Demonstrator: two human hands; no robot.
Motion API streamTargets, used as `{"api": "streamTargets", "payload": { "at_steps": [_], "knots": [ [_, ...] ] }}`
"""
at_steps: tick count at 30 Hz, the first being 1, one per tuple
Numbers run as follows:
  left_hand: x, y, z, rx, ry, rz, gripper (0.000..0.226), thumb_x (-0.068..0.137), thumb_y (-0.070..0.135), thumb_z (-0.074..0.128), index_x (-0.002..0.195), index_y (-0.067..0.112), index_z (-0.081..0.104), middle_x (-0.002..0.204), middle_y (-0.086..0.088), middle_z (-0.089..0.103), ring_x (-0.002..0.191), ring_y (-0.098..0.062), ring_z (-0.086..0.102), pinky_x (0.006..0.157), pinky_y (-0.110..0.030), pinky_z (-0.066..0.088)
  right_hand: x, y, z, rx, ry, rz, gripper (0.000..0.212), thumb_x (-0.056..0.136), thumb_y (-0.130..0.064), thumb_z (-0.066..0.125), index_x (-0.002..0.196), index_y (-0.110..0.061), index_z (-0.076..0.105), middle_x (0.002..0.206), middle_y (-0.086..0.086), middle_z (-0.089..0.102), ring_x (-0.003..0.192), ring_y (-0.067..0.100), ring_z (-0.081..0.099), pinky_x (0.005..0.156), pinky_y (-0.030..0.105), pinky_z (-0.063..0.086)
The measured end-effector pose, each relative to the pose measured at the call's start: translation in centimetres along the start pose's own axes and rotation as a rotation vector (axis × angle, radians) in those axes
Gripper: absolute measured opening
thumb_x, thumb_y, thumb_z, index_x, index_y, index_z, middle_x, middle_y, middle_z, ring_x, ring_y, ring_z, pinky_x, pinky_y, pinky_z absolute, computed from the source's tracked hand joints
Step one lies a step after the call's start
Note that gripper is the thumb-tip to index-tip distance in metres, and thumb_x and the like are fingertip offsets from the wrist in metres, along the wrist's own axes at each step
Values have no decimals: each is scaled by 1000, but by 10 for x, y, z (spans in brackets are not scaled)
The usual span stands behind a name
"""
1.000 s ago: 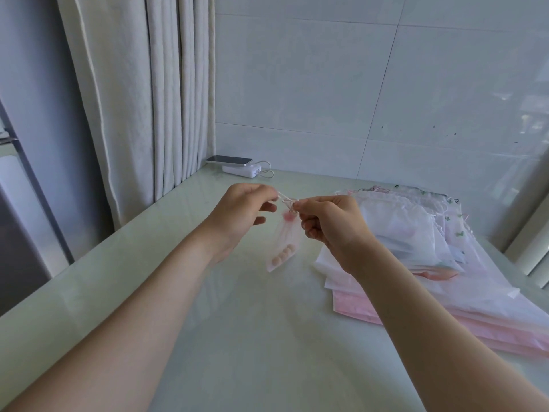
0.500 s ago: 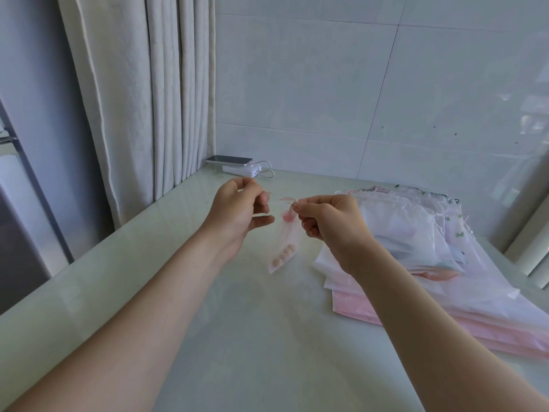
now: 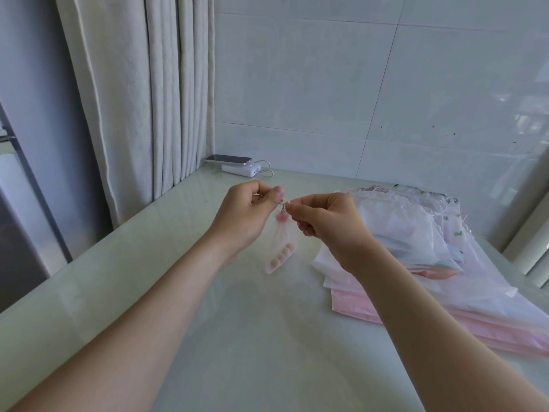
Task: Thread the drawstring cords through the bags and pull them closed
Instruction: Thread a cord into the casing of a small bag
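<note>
A small sheer pouch (image 3: 281,246) with a pink bow near its top and several round beige balls at its bottom hangs in the air between my hands. My right hand (image 3: 329,224) pinches its gathered top. My left hand (image 3: 248,215) has finger and thumb pinched on the thin cord at the pouch mouth, touching the right fingertips. The cord itself is too thin to see well. A pile of sheer white and pink drawstring bags (image 3: 416,245) lies on the table to the right.
The pale green glossy table (image 3: 237,337) runs to a tiled wall. A phone on a white power bank (image 3: 240,166) with a cable sits at the far corner. A cream curtain (image 3: 142,99) hangs at left. A window frame stands at the far right.
My left hand drew away from the pouch top to the left half a second ago, then came back and now pinches at the mouth beside my right fingertips. The right hand stayed put.
</note>
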State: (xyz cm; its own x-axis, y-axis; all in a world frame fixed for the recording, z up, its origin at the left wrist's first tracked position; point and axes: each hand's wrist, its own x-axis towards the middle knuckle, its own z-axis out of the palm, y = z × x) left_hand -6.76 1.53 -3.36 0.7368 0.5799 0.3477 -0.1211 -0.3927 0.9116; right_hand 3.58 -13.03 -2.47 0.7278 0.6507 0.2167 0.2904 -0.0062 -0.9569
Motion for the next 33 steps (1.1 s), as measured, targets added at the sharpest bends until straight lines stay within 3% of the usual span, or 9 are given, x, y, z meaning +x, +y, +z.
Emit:
{"api": "streamTargets", "payload": {
  "at_steps": [3, 6, 9, 15, 17, 21, 27, 30, 33],
  "knots": [
    [2, -6, 0, 104, 60, 66, 30, 102, 44, 63, 92, 17, 72, 71, -7, 68, 52, -7, 44, 57, -29, 37, 0, 1, -3, -109, 12, -45, 10, 88, -22, 81, 79, -18, 84, 76, 8, 77, 66, 14, 63, 71, 36, 53],
    [4, -8, -3, 165, 101, 86, 32, 102, 47, 63, 89, 19, 70, 53, 12, 50, 48, -6, 38, 50, -21, 30, 2, 3, -6, -176, 37, -56, 9, 88, -23, 82, 79, -19, 83, 75, 9, 77, 65, 12, 66, 70, 36, 55],
    [5, -9, -5, 213, 129, 113, 33, 100, 49, 64, 87, 19, 68, 46, 14, 41, 46, -7, 38, 46, -18, 28, 2, 1, -8, -190, 41, -32, 10, 89, -22, 80, 80, -18, 82, 75, 9, 77, 66, 12, 66, 70, 36, 54],
    [5, -12, -7, 312, 199, 155, 35, 101, 51, 61, 86, 20, 67, 47, 18, 49, 51, -2, 48, 50, -15, 31, 0, -4, -7, -198, 47, 20, 14, 87, -17, 69, 77, -11, 77, 67, 4, 71, 64, 13, 63, 67, 35, 51],
    [6, -12, -8, 357, 243, 170, 36, 105, 47, 56, 89, 18, 71, 61, 23, 59, 62, 4, 57, 56, -13, 33, -2, -5, -6, -226, 44, 29, 15, 86, -18, 66, 79, -8, 75, 66, 5, 71, 59, 11, 60, 65, 33, 49],
    [8, -17, -10, 413, 303, 179, 34, 108, 41, 51, 88, 19, 69, 85, 17, 70, 86, -14, 68, 71, -29, 42, -4, -6, -5, -282, 61, 31, 14, 86, -19, 66, 80, -10, 74, 67, 5, 74, 54, 6, 57, 60, 28, 49],
    [11, -25, -9, 452, 366, 162, 29, 106, 39, 56, 90, 19, 72, 70, 13, 64, 77, -22, 64, 69, -36, 51, -8, -9, -3, -369, 110, -7, 12, 85, -12, 64, 82, -5, 73, 65, 8, 74, 44, 3, 60, 41, 12, 36],
    [8, -20, -11, 362, 394, 225, 29, 105, 35, 59, 87, 18, 72, 53, 8, 49, 56, -11, 49, 58, -27, 37, -9, -8, 2, -286, 150, -10, 13, 86, -9, 59, 85, -3, 70, 72, 9, 76, 56, 13, 73, 47, 22, 43],
    [9, -19, -12, 270, 290, 199, 28, 104, 34, 55, 90, 25, 77, 75, 10, 65, 75, -4, 57, 68, -20, 40, -9, -9, 5, -50, 125, 24, 10, 94, -9, 53, 93, -4, 61, 90, 7, 79, 67, 30, 77, 49, 31, 47]
  ]
}}
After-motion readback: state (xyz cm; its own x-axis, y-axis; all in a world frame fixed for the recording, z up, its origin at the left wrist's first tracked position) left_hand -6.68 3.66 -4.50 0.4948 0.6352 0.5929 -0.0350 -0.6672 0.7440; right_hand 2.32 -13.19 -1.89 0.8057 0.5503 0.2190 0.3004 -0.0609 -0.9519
